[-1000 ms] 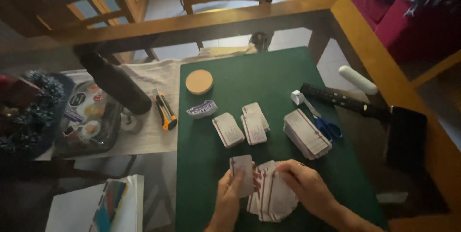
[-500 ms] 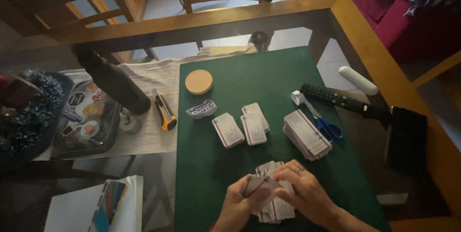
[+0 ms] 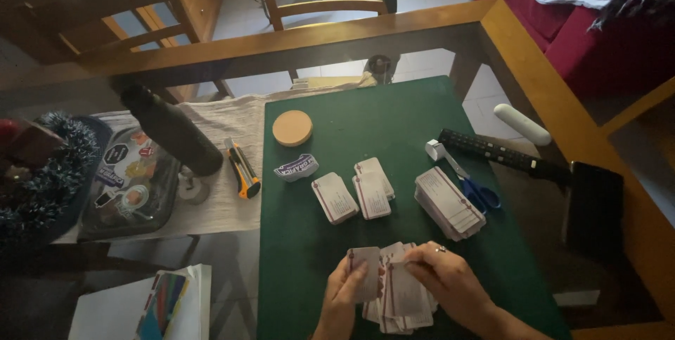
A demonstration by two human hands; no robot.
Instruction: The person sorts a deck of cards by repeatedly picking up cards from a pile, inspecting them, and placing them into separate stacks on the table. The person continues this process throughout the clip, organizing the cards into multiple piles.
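My left hand [image 3: 342, 298] holds one white card [image 3: 365, 273] upright by its edge, low on the green mat [image 3: 394, 122]. My right hand [image 3: 450, 284] lies beside it with its fingers on a fanned spread of cards [image 3: 402, 298] on the mat. Farther up the mat lie two small card piles, one at the left [image 3: 334, 198] and one just right of it [image 3: 372, 189]. A taller card stack [image 3: 450, 203] sits to the right of those.
A round cork coaster [image 3: 292, 127] and a small purple-white pack [image 3: 295, 168] lie at the mat's upper left. Blue-handled scissors [image 3: 474, 189], a black remote [image 3: 510, 159] and a white tube [image 3: 522, 124] are at the right. A dark bottle [image 3: 172, 129], utility knife [image 3: 243, 170] and tray [image 3: 130, 184] are at the left.
The card in my left hand dropped to the spread half a second ago and is now raised again. Both hands stay low on the mat over the fanned cards.
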